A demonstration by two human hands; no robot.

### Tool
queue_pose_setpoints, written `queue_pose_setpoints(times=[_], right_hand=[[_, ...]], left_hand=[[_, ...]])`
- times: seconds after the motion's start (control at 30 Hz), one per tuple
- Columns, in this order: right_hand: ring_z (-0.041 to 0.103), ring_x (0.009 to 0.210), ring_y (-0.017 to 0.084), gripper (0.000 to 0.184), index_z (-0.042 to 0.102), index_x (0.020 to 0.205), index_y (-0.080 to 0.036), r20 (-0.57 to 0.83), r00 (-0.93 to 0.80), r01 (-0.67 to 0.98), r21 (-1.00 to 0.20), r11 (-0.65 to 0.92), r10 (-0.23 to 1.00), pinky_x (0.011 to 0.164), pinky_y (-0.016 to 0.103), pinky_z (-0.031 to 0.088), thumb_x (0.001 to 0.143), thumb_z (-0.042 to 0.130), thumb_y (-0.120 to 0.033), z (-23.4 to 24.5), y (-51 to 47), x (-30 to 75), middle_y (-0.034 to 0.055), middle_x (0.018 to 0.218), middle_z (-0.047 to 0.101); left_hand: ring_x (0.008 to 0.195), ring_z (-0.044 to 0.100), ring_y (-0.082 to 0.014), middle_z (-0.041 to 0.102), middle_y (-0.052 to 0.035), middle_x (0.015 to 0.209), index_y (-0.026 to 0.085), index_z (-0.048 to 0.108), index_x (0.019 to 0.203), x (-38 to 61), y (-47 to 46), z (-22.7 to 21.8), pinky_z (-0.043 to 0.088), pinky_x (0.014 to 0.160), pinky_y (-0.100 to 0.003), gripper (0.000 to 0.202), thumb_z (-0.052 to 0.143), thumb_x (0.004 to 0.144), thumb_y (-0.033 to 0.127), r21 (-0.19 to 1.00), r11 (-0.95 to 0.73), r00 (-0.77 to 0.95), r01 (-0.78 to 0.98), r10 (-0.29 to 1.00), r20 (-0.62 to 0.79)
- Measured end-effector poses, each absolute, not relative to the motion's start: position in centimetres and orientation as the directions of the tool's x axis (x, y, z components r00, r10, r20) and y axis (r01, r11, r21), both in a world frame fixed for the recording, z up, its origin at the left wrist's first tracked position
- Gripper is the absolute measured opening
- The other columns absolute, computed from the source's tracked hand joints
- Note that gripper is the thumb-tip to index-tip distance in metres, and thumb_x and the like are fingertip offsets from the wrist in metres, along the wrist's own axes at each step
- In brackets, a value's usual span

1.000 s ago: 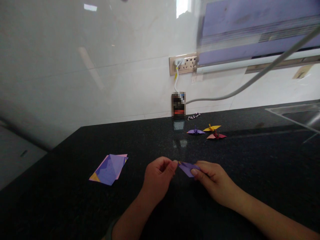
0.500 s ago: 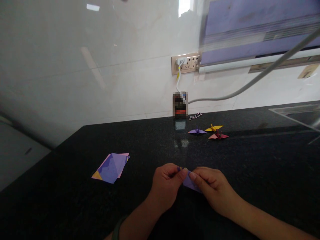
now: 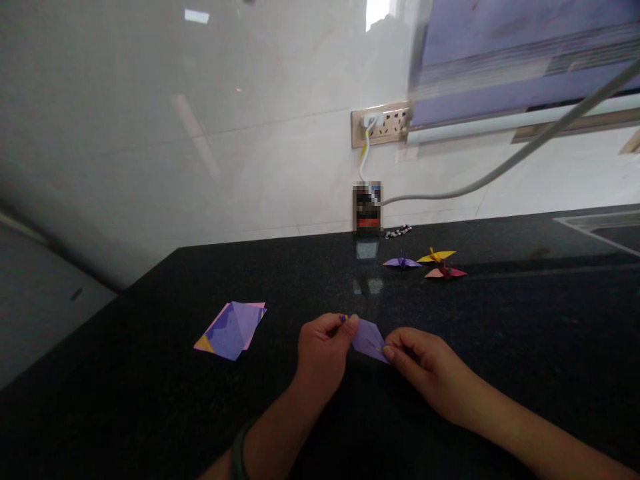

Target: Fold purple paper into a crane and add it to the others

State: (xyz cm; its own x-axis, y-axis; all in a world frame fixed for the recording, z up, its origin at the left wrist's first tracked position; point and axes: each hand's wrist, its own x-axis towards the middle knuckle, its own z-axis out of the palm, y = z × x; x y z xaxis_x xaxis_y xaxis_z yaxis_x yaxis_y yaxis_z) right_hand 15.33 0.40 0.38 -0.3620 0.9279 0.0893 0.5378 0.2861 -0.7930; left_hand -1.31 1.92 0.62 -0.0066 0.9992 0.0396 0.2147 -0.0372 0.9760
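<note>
Left hand: the bare left hand point(image 3: 325, 360) pinches the far-left end of the work between thumb and fingers.
Right hand: the bare right hand point(image 3: 430, 373) grips the near-right end the same way, thumb on top.
Folded paper: a small, flat, many-layered piece of purple paper point(image 3: 369, 337) with yellow flecks spans the gap between the hands; whether it touches the bench, I cannot tell.
Risk at the paper: uneven pull from the two pinches could tear a thin tip, and a thumb slipping could leave a crooked crease or let layers spring open.
Loose sheets: a purple, pink and yellow stack of flat paper point(image 3: 235, 330) lies left of the hands, well apart; a sweeping left forearm could scatter it.
Paper birds: a purple folded-paper bird point(image 3: 402, 263), a yellow one point(image 3: 437, 256) and a red-and-pink one point(image 3: 446, 273) sit close together on the far right; a careless right-hand reach might crush their wings.
Bench: glossy, black, speckled stone point(image 3: 300, 283) lies under everything; its slick surface might let paper slide.
</note>
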Motion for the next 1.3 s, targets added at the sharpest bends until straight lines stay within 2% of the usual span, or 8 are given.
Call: queue_pose_setpoints(times=[0.1,0.3,0.47,0.67,0.87,0.97,1.13,1.3], right_hand=[[0.046,0.058,0.011,0.022,0.053,0.066,-0.017,0.048,-0.355,0.503,-0.832,0.233,0.934,0.052,0.022,0.035,0.082,0.043,-0.029,0.5,0.8,15.8,-0.0013,0.061,0.049],[0.047,0.056,0.01,0.028,0.054,0.083,-0.014,-0.099,-0.334,0.175,-0.984,-0.041,0.937,0.049,0.02,0.037,0.074,0.053,-0.041,-0.2,0.5,14.8,-0.0002,0.067,0.053],[0.037,0.04,0.006,0.036,0.048,0.055,-0.015,-0.208,-0.359,0.229,-0.965,-0.13,0.91,0.04,0.018,0.027,0.075,0.05,-0.044,-0.5,0.1,14.2,-0.0036,0.046,0.045],[0.033,0.041,0.006,0.034,0.047,0.053,-0.015,-0.204,-0.372,0.262,-0.959,-0.109,0.906,0.041,0.019,0.023,0.076,0.05,-0.039,0.1,0.1,14.6,-0.0046,0.045,0.041],[0.032,0.041,0.006,0.035,0.045,0.052,-0.015,-0.203,-0.367,0.274,-0.956,-0.103,0.908,0.04,0.019,0.021,0.075,0.05,-0.041,0.1,0.1,14.7,-0.0047,0.045,0.04],[0.032,0.041,0.006,0.034,0.046,0.054,-0.015,-0.205,-0.379,0.284,-0.954,-0.097,0.903,0.04,0.019,0.022,0.075,0.05,-0.041,0.0,0.3,14.9,-0.0049,0.046,0.04],[0.034,0.041,0.006,0.031,0.049,0.06,-0.015,-0.223,-0.336,0.316,-0.942,-0.113,0.915,0.039,0.018,0.023,0.076,0.048,-0.042,-0.3,1.2,15.8,-0.0052,0.049,0.041],[0.033,0.039,0.006,0.031,0.055,0.067,-0.014,-0.215,-0.244,0.311,-0.941,-0.134,0.946,0.038,0.018,0.022,0.077,0.045,-0.042,-0.6,2.3,16.9,-0.0053,0.048,0.041]], left_hand=[[0.047,0.036,-0.0077,0.04,0.0044,0.047,0.013,0.05,0.053,-1.5,2.1,0.6,0.028,0.045,-0.021,0.033,0.051,0.075,0.038,0.981,-0.03,-0.054,0.193,0.998,0.041],[0.047,0.036,-0.0074,0.043,0.0038,0.048,0.012,0.054,0.056,-0.6,1.4,0.5,0.029,0.045,-0.02,0.03,0.054,0.073,0.037,0.997,0.018,0.069,0.077,0.997,-0.024],[0.047,0.038,-0.0071,0.046,0.0036,0.049,0.012,0.057,0.057,-0.1,0.9,0.5,0.03,0.045,-0.019,0.025,0.059,0.07,0.034,0.999,0.039,0.067,0.019,0.997,-0.04],[0.049,0.042,-0.0073,0.05,0.003,0.05,0.012,0.06,0.061,-0.4,1.3,0.6,0.033,0.049,-0.019,0.021,0.062,0.067,0.032,0.997,0.041,-0.038,-0.067,0.998,-0.043],[0.052,0.048,-0.0096,0.055,0.0,0.055,0.013,0.061,0.063,-0.5,1.4,0.5,0.037,0.052,-0.021,0.033,0.05,0.075,0.042,0.97,0.133,0.145,-0.202,0.984,-0.104],[0.05,0.047,-0.0081,0.057,0.0008,0.055,0.013,0.062,0.063,-0.6,1.5,0.5,0.036,0.05,-0.02,0.02,0.065,0.064,0.032,0.975,0.159,0.177,-0.157,0.976,-0.13],[0.05,0.047,-0.008,0.054,0.0022,0.053,0.013,0.06,0.061,-1.4,2.6,0.1,0.037,0.05,-0.019,0.02,0.063,0.065,0.033,0.992,0.113,-0.031,-0.053,0.993,-0.115],[0.047,0.047,-0.0096,0.057,-0.0003,0.054,0.013,0.061,0.064,-2.4,3.6,-0.4,0.035,0.046,-0.02,0.023,0.061,0.065,0.036,0.957,0.167,0.07,0.237,0.98,-0.188]])
